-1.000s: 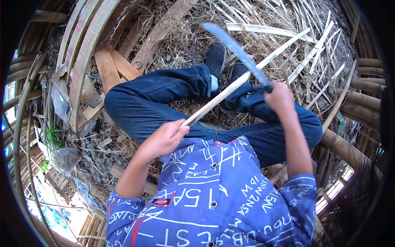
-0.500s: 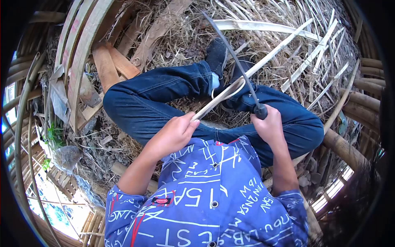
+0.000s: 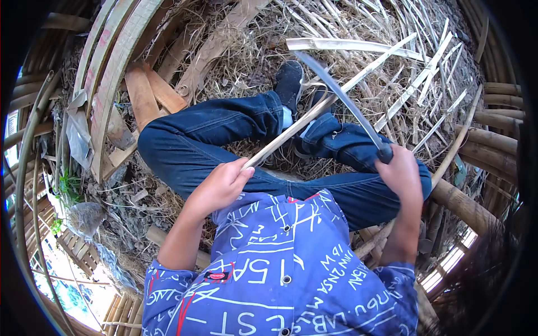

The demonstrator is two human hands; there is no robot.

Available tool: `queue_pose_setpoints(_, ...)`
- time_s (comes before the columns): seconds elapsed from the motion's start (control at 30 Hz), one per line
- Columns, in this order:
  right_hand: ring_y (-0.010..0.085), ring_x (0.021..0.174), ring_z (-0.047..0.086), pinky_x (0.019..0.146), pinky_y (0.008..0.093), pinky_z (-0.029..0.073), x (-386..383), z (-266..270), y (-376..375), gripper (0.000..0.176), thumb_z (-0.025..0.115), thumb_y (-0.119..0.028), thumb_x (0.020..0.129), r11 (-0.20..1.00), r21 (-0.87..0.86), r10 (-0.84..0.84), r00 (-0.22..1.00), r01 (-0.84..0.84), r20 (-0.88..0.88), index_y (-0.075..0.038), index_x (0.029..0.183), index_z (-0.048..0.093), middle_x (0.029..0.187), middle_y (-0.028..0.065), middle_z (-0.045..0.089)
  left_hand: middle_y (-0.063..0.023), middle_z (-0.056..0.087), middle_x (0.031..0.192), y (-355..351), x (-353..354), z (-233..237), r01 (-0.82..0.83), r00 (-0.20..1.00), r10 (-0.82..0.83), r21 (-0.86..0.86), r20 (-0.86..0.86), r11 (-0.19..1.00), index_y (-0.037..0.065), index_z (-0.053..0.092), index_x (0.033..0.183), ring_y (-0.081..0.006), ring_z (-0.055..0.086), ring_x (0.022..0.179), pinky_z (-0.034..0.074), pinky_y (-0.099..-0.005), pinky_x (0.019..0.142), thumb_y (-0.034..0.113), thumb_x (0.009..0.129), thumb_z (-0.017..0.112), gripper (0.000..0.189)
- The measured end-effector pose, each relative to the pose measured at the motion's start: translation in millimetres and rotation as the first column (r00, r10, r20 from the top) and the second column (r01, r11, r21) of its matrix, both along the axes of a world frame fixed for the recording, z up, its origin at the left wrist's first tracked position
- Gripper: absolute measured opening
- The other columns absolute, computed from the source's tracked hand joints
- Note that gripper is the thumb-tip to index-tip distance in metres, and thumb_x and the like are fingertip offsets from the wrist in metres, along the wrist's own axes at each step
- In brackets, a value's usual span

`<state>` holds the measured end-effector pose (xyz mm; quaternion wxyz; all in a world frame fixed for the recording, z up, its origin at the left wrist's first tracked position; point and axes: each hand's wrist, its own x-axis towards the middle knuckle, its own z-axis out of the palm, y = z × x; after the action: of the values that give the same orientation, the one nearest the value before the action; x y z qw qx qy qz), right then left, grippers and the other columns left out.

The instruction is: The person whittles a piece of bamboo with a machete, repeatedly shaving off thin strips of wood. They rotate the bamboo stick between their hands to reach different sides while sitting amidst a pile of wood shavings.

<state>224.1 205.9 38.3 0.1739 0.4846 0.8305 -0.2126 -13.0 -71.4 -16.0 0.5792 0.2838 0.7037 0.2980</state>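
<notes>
My left hand (image 3: 222,183) is closed around the near end of a long bamboo strip (image 3: 297,124). The strip slants away up and to the right, over my shins and shoes. In my right hand (image 3: 402,175) is the dark handle of a long-bladed machete (image 3: 350,106). Its blade points up and to the left and crosses over the strip in this view. The fist rests close above my right knee, hiding most of the handle.
Shavings and split strips (image 3: 414,95) cover the ground beyond my feet. Long planks (image 3: 120,73) curve up on the left, beside short brown boards (image 3: 143,95). Bamboo poles (image 3: 471,207) lie on the right. A plastic bag (image 3: 85,218) sits at the lower left.
My right hand has moved right with the machete, its blade now farther along the strip. The thin curled sliver at the blade no longer shows. My left hand shifted slightly left and down.
</notes>
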Motion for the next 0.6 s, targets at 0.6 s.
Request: queue_pose_setpoints(0.6, 0.0084, 0.057, 0.041, 0.054, 0.0272, 0.035, 64, 53, 12, 0.019, 0.070, -0.005, 0.067, 0.927, -0.275, -0.342, 0.879, 0.256, -0.332, -0.001, 0.067, 0.051, 0.058, -0.0012, 0.045, -0.0208, 0.051, 0.060, -14, -11, 98, 0.152, 0.956, -0.147, 0.001, -0.252, 0.988, 0.000, 0.051, 0.088, -0.0400, 0.054, 0.055, 0.039, -0.0424, 0.051, 0.014, 0.094, 0.052, 0.016)
